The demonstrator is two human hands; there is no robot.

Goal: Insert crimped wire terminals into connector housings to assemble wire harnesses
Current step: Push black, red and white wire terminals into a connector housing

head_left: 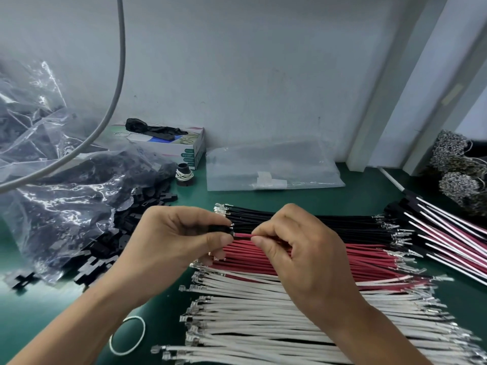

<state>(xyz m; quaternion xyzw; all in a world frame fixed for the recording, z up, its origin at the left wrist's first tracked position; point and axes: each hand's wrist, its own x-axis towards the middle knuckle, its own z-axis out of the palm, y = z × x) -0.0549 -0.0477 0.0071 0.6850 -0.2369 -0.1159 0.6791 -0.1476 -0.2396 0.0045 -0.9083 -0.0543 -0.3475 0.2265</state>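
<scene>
My left hand pinches a small black connector housing between thumb and fingers. My right hand pinches a red wire whose end meets the housing's right side. Under both hands lie three rows of cut wires with crimped metal terminals: black wires at the back, red wires in the middle, white wires nearest me. Loose black housings spill from a clear plastic bag on the left.
Finished harnesses with black housings lie at the right. A tissue box, a clear flat bag and a small black spool sit by the wall. A white rubber band lies on the green mat. A grey cable hangs at left.
</scene>
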